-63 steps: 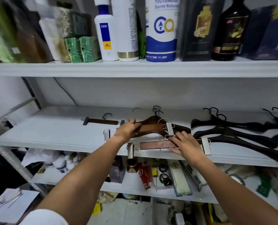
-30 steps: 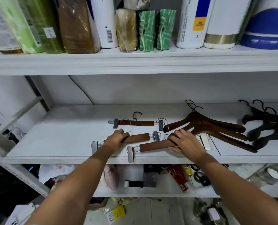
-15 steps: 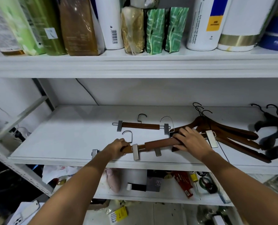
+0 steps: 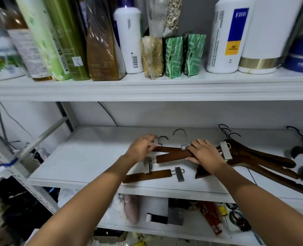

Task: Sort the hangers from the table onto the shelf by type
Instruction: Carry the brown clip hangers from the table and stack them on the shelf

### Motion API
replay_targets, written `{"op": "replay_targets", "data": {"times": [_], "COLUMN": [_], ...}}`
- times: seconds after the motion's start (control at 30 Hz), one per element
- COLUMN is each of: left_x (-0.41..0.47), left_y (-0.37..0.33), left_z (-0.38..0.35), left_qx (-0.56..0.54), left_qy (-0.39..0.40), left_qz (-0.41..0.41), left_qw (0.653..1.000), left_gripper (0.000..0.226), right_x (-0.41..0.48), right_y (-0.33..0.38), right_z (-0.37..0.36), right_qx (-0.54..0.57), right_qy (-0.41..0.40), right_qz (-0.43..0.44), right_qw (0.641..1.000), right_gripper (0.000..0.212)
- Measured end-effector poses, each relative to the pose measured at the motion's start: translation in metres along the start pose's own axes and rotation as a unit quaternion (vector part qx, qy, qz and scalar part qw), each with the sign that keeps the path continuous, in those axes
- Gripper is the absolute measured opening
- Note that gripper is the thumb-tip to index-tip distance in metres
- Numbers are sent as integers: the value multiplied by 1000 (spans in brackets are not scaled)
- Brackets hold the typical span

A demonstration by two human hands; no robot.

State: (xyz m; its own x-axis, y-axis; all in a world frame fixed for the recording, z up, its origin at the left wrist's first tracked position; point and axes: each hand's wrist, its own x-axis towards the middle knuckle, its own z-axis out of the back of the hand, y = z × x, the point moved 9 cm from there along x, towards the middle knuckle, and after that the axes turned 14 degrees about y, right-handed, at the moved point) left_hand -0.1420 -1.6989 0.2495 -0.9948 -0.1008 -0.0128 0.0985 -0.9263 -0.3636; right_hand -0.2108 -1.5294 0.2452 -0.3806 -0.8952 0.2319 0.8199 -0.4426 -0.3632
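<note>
The right hand [image 4: 204, 154] grips a clip hanger [image 4: 173, 156] on the shelf [image 4: 87, 157]. Just left of it, the left hand [image 4: 141, 148] rests relaxed fingers on a second hanger [image 4: 168, 149].

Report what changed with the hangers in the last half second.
The left hand let go of the front clip hanger, now lying on the shelf, and moved back to the rear clip hanger. The right hand keeps gripping the angled clip hanger. Brown coat hangers stayed.
</note>
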Motion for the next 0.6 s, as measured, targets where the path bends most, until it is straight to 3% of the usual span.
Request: {"op": "replay_targets", "data": {"times": [0.13,0.27,0.6], "left_x": [13,22,39], "left_y": [-53,-56,-49], "left_z": [-25,-38,-45], "left_qx": [58,60,22], "left_qy": [57,75,52], "left_qz": [-44,-20,13], "left_qw": [996,995,998], "left_gripper": [54,62,44], "right_x": [14,17,10], "right_y": [5,2,-2], "right_z": [14,14,31], "right_qx": [-7,-20,-14], "right_qy": [4,37,10], "right_qz": [5,10,-15], "right_qw": [1000,999,1000], "right_gripper": [34,38,38]}}
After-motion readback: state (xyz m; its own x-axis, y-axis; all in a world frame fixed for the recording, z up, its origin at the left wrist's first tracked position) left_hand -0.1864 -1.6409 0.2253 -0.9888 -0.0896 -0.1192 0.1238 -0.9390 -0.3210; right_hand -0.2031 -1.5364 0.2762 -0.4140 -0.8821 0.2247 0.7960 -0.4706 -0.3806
